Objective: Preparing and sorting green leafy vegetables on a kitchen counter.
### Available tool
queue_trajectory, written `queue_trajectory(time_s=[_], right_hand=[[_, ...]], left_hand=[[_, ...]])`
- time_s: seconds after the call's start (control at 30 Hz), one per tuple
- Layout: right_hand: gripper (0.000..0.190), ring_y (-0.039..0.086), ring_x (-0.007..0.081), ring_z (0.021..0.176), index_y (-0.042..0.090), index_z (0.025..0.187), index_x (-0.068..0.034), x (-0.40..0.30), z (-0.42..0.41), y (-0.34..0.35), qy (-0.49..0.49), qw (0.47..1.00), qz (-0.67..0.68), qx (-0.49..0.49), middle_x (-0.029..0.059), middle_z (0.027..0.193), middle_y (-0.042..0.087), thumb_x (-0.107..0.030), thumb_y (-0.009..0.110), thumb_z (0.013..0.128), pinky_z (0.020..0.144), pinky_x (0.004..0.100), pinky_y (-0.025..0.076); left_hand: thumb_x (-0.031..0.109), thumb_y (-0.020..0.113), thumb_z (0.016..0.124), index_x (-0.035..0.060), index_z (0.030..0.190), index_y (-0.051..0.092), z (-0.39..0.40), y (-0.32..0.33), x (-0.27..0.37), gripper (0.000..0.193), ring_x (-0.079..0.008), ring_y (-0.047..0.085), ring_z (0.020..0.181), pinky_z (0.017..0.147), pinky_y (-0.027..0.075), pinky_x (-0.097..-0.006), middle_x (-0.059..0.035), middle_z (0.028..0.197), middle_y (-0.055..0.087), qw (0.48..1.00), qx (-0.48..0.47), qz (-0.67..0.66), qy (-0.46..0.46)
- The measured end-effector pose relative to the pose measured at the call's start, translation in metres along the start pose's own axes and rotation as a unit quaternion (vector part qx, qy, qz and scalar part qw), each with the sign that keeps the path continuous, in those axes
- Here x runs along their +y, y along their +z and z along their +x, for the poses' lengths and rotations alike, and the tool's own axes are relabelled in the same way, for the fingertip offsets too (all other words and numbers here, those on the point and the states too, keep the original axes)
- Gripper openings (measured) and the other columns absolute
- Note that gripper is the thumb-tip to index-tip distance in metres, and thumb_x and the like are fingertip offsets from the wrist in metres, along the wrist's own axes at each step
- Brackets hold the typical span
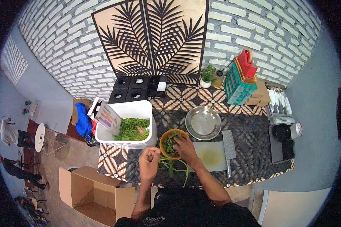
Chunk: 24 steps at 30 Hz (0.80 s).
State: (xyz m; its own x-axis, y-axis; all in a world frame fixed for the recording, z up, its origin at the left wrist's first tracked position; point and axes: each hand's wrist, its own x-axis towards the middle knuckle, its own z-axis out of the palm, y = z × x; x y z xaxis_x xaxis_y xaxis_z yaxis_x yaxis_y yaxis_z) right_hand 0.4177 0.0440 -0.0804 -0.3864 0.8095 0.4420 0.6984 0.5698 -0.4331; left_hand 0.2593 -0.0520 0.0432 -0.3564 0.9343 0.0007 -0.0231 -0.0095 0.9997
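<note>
My left hand is closed on leafy green stems, which trail to the right below the bowl and droop toward the table's front edge. My right hand reaches into an orange bowl, its fingers among the loose green leaves. Whether those fingers grip any leaves cannot be seen. Just right of the bowl lies a pale cutting board with a yellowish-green stain, partly behind my right wrist. A cleaver with a dimpled blade rests along its right side, handle toward me.
A round steel pan sits behind the board. To the left, a white tub holds chopped greens. At the right are a grey tray and a cutlery holder. An open cardboard box stands below left; people are farther off.
</note>
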Motion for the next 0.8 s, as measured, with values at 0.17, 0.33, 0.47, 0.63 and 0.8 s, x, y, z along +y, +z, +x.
queue_trajectory(time_s=[0.17, 0.33, 0.47, 0.63, 0.8], right_hand=[[0.035, 0.06, 0.0224, 0.107, 0.061, 0.121, -0.002, -0.048, 0.014, -0.069, 0.165, 0.81, 0.541, -0.153, 0.0119, 0.116, 0.064, -0.028, 0.055, 0.097, 0.097, 0.0341, 0.043], [0.033, 0.059, 0.016, 0.105, 0.059, 0.118, -0.001, -0.063, 0.015, -0.096, 0.197, 0.762, 0.574, -0.226, 0.0054, 0.113, 0.062, -0.024, 0.063, 0.094, 0.095, 0.0307, 0.045], [0.032, 0.061, 0.0158, 0.099, 0.059, 0.113, -0.001, -0.073, 0.021, -0.108, 0.157, 0.846, 0.495, -0.122, 0.0047, 0.105, 0.062, -0.019, 0.069, 0.089, 0.088, 0.0293, 0.048], [0.032, 0.063, 0.0226, 0.097, 0.061, 0.113, -0.006, -0.077, 0.016, -0.108, 0.089, 0.905, 0.415, -0.021, 0.0086, 0.102, 0.064, -0.017, 0.072, 0.084, 0.084, 0.034, 0.05], [0.024, 0.063, 0.0284, 0.089, 0.065, 0.104, -0.01, -0.076, 0.017, -0.111, -0.028, 0.953, 0.301, -0.016, 0.0088, 0.098, 0.062, -0.016, 0.072, 0.082, 0.08, 0.0366, 0.052]], left_hand=[[0.01, 0.06, 0.095, 0.0008, 0.092, 0.061, 0.002, -0.009, 0.005, 0.009, 0.0001, 0.043, 0.066, 0.058, 0.034, -0.018, 0.0064, 0.073, 0.053, 0.997, 0.037, 0.043, -0.047], [0.009, 0.062, 0.093, -0.0002, 0.097, 0.064, 0.003, 0.001, 0.027, 0.01, -0.0019, 0.047, 0.069, 0.063, 0.038, -0.0192, 0.005, 0.077, 0.057, 0.998, -0.013, -0.01, -0.056], [0.009, 0.063, 0.093, 0.0002, 0.094, 0.064, 0.001, -0.003, 0.021, 0.009, -0.0016, 0.048, 0.07, 0.063, 0.039, -0.0188, 0.0046, 0.077, 0.058, 0.997, -0.045, 0.038, -0.046], [0.013, 0.062, 0.095, 0.0022, 0.091, 0.063, -0.002, 0.005, 0.027, 0.012, -0.0004, 0.043, 0.064, 0.057, 0.035, -0.0184, 0.0068, 0.071, 0.054, 0.996, -0.024, -0.008, -0.084], [0.017, 0.059, 0.097, 0.0054, 0.088, 0.06, -0.003, 0.011, 0.024, 0.015, 0.0015, 0.035, 0.058, 0.051, 0.027, -0.0187, 0.0104, 0.065, 0.046, 0.993, -0.02, -0.068, -0.099]])
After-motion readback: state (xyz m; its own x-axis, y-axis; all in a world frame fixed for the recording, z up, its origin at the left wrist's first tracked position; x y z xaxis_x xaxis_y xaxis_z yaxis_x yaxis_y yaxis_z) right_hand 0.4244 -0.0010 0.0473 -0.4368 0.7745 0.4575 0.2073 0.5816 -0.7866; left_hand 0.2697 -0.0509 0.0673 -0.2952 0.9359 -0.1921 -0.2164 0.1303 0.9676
